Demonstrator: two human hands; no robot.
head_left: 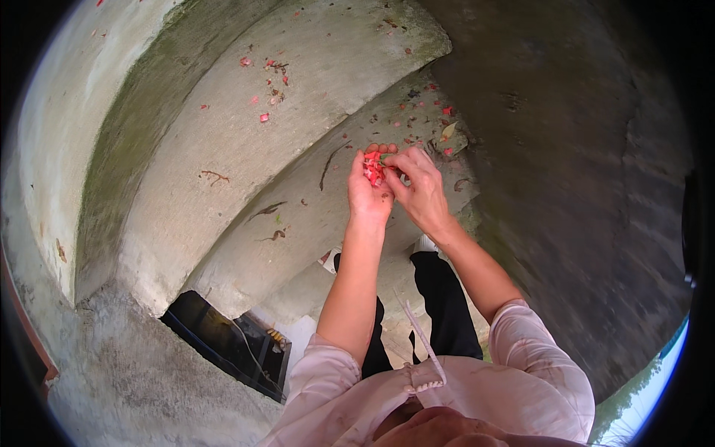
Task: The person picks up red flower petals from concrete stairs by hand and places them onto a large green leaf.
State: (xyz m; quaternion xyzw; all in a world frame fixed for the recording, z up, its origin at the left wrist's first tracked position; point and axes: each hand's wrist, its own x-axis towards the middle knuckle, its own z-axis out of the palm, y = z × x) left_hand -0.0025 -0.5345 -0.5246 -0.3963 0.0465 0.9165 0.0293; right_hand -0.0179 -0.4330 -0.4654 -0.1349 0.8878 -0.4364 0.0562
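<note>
My left hand (370,193) is cupped with the palm up, and a small pile of red and pinkish scraps (373,169) lies in it. They look like paper or petals; I cannot tell which. Over the pile reaches my right hand (416,181), its fingertips touching the scraps. A small green piece (385,158) shows at the tip of its index finger. Whether the right thumb and fingers pinch anything is hidden. Both hands are above a curved concrete step (301,190).
More red bits (264,117) and brown debris lie scattered on the upper step (223,112). A yellowish leaf (448,132) lies near the step's right end. A dark wall (558,167) rises on the right. At lower left, a dark opening (223,335) gapes beside the steps.
</note>
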